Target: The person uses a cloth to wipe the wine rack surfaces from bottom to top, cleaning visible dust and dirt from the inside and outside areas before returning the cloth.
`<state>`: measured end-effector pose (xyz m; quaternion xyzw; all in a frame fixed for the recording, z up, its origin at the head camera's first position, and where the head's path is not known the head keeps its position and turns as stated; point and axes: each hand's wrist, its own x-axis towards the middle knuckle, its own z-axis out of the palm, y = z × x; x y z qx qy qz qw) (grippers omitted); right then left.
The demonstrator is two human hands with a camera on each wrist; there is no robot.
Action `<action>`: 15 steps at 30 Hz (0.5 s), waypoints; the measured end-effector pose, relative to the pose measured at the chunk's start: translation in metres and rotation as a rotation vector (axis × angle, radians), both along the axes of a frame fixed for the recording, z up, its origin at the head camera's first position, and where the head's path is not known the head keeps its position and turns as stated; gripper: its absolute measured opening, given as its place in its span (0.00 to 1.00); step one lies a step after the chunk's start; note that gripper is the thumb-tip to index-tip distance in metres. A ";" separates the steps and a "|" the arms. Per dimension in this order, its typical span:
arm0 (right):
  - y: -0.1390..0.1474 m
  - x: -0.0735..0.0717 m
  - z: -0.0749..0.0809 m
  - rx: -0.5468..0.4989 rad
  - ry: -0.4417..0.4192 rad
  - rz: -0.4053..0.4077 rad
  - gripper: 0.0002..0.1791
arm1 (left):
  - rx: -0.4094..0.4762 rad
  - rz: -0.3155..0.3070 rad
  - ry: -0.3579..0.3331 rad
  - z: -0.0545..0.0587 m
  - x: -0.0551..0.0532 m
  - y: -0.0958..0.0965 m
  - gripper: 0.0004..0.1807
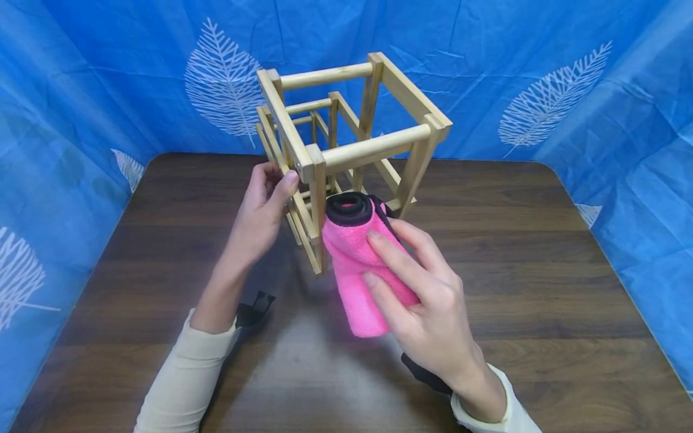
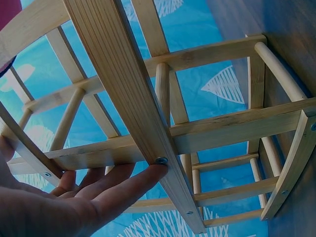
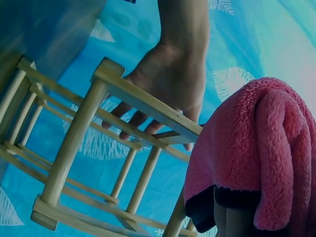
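Observation:
A tall wooden rack (image 1: 373, 149) of pale slats and round dowels is in front of me, its open top frame toward the head camera. My left hand (image 1: 254, 225) holds its left side, thumb at a slat; in the left wrist view the fingers (image 2: 131, 187) lie along a rail. My right hand (image 1: 433, 304) grips a rolled pink towel (image 1: 349, 273) with black edging, the roll's end pointing up. That towel overlaps the rack's near right side in the head view. Fleecy folds of the towel (image 3: 237, 143) fill the right of the right wrist view.
Beneath is a dark wood-grain table (image 1: 541, 270) with rounded far corners. Blue curtains (image 1: 433, 36) with white leaf prints hang behind it and at both sides. A black strap (image 1: 254, 310) is at the left wrist.

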<state>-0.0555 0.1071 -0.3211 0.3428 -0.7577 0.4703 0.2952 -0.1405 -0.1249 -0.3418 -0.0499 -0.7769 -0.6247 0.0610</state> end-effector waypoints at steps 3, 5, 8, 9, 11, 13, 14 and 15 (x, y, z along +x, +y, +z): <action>0.000 0.000 0.000 0.006 0.017 -0.002 0.20 | 0.008 -0.002 -0.002 0.000 0.000 0.000 0.29; 0.000 0.000 0.000 0.014 0.033 -0.009 0.19 | 0.012 0.003 -0.002 0.000 0.000 0.000 0.29; 0.002 0.000 -0.001 0.050 0.074 -0.045 0.17 | 0.020 0.008 0.000 0.000 -0.001 0.000 0.28; 0.002 0.000 -0.001 0.068 0.092 -0.065 0.16 | 0.021 0.009 -0.001 0.000 -0.001 0.000 0.28; 0.003 0.000 -0.001 0.109 0.125 -0.106 0.15 | 0.022 0.010 -0.004 0.000 -0.001 0.000 0.28; 0.004 0.001 -0.001 0.147 0.149 -0.147 0.15 | 0.023 0.008 -0.007 0.000 -0.001 0.000 0.29; 0.004 0.001 -0.001 0.162 0.154 -0.161 0.15 | 0.025 0.007 -0.009 0.000 -0.002 0.000 0.29; 0.005 0.001 -0.001 0.175 0.156 -0.172 0.15 | 0.027 0.007 -0.010 0.000 -0.002 0.000 0.29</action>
